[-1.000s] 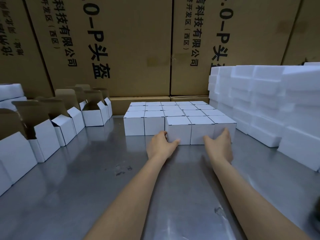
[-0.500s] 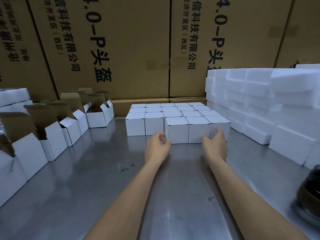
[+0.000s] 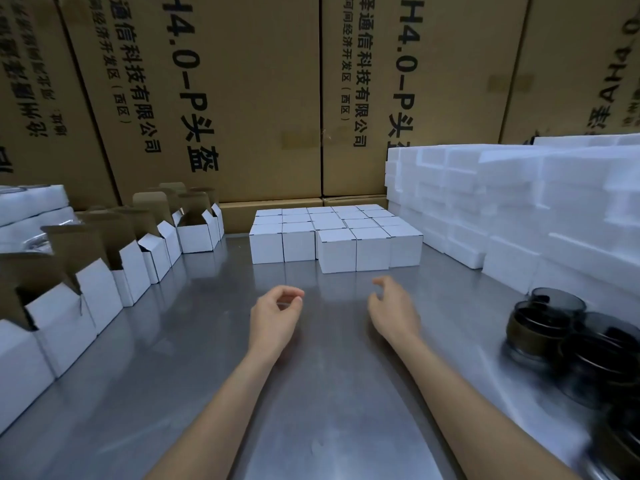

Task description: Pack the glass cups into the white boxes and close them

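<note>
Along the left edge of the steel table (image 3: 207, 341) a row of open white boxes (image 3: 131, 271) stands upright, brown flaps raised. The left hand (image 3: 275, 318) hovers above the table, fingers loosely curled, holding nothing. Beyond it sits the block of closed white boxes (image 3: 336, 237), apart from both hands. The right hand (image 3: 393, 308) hovers likewise, relaxed and empty. Dark glass cups (image 3: 550, 323) stand upright to its right, below stacked foam blocks (image 3: 519, 202).

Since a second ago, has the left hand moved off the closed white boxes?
Yes. The left hand has pulled back toward the person, away from the block of closed white boxes it was touching; bare metal table now shows between them.
</note>
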